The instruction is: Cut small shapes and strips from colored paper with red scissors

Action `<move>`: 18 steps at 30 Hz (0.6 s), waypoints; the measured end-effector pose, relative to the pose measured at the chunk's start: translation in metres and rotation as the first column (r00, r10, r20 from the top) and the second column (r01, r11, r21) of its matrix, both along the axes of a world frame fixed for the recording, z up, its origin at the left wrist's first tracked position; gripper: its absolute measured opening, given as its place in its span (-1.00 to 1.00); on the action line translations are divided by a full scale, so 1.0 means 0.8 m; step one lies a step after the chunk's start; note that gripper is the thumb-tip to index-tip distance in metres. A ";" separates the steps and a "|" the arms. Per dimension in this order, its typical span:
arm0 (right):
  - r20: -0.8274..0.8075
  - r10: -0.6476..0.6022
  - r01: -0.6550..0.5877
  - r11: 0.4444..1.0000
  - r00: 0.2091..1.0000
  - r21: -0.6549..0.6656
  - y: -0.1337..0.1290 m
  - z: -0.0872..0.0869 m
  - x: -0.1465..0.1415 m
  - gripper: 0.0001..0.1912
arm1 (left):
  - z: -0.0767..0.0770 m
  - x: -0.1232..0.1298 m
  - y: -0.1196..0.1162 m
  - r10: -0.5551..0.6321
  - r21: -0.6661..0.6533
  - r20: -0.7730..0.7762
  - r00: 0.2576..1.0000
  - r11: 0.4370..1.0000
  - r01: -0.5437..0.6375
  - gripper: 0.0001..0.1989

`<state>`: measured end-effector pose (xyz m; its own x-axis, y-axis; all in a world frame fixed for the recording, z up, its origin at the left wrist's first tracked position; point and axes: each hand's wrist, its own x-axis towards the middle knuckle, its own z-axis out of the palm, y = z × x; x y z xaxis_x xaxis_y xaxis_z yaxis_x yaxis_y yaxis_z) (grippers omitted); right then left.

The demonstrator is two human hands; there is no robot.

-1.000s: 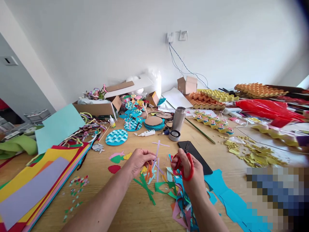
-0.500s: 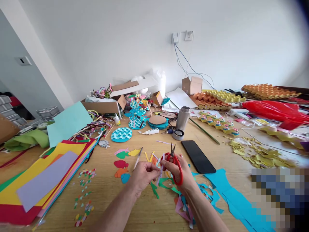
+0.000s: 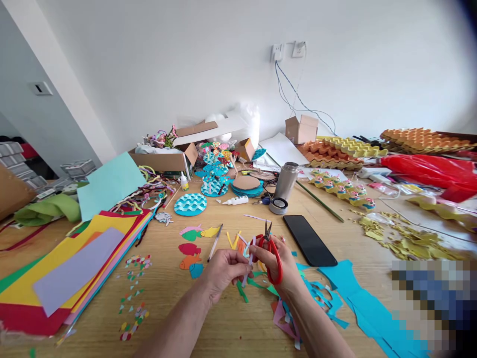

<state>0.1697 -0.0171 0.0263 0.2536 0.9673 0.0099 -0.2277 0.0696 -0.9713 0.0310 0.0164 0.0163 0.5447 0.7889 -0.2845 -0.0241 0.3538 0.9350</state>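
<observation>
Between the fingertips of my left hand [image 3: 225, 271] is a narrow lilac paper strip [image 3: 252, 256], held nearly upright. My right hand [image 3: 281, 266] grips red-handled scissors [image 3: 276, 258], their dark blades pointing up and away from me; its thumb and finger are close by the strip's upper part. Coloured paper strips and green scraps [image 3: 242, 292] lie under and around both hands. Left of them are several cut paper fish, among them a red fish [image 3: 189, 248] and an orange fish [image 3: 189, 262]. A pen [image 3: 215, 242] rests beside the fish.
Coloured sheets [image 3: 80, 268] are stacked at left, near small paper dots [image 3: 136, 261]. A black phone [image 3: 310, 240], a steel flask [image 3: 286, 181] and a glue bottle [image 3: 237, 200] lie or stand beyond my hands. Blue paper offcuts [image 3: 357, 293] spread at right. Egg trays [image 3: 343, 147] are at the back.
The whole view has shifted slightly, with objects appearing a little farther right. My hands keep their hold on the strip and the scissors, with only a slight movement of the fingers.
</observation>
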 end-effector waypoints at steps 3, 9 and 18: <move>0.006 -0.019 0.019 1.000 1.000 0.000 0.000 0.000 -0.001 -0.72 | -0.001 -0.001 0.002 -0.004 -0.004 -0.009 1.000 1.000 0.004 -0.80; 0.018 0.035 -0.035 0.999 0.999 -0.007 0.001 -0.004 -0.007 -0.70 | -0.003 0.000 0.006 0.063 0.055 -0.012 0.998 0.997 -0.063 -0.73; 0.016 -0.005 0.006 1.000 1.000 -0.015 0.000 0.000 -0.011 -0.69 | -0.003 0.000 0.008 0.129 0.110 -0.001 0.992 0.986 -0.128 -0.79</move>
